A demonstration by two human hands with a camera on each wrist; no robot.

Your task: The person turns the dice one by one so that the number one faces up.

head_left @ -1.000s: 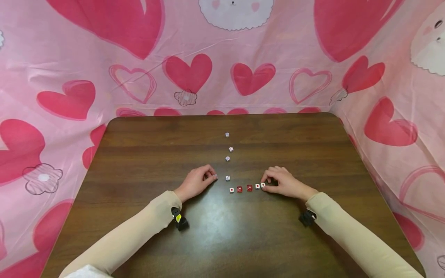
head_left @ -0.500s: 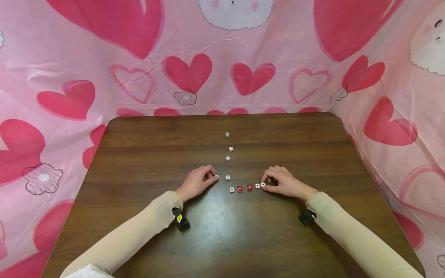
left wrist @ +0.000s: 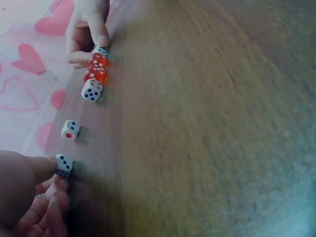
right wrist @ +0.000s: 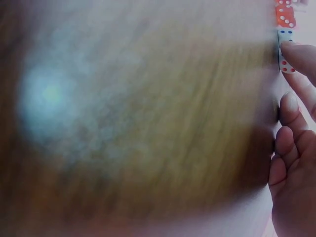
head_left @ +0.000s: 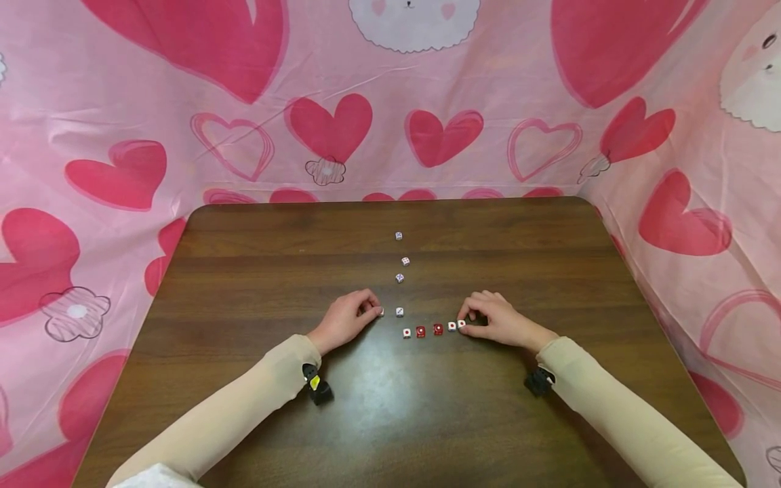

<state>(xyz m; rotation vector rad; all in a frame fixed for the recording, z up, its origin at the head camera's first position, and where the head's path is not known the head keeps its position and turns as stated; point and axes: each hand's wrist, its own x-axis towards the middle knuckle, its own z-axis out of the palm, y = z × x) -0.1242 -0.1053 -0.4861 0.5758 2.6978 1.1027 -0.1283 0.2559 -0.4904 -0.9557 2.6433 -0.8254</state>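
My left hand (head_left: 343, 320) pinches a small white die (left wrist: 64, 166) between thumb and fingers; in the head view only its edge shows past the fingertips. Just right of it lies a loose white die (head_left: 399, 312). My right hand (head_left: 502, 321) pinches another white die (head_left: 462, 325) between thumb and forefinger, at the right end of a short row. From there leftward the row runs through a white die (head_left: 452, 327), a red die (head_left: 438, 329), a second red die (head_left: 420, 331) and a white die (head_left: 407, 333). The right wrist view shows the thumb covering part of the white dice.
Farther back, three white dice stand in a loose line: a near die (head_left: 399, 278), a middle die (head_left: 405, 261) and a far die (head_left: 398, 236). All sit on a brown wooden table (head_left: 274, 251). Pink heart-printed cloth (head_left: 390, 88) hangs around the back and sides.
The die in my left hand has shifted slightly right and turned a little at the fingertips. My right hand and the row of dice stay where they were.
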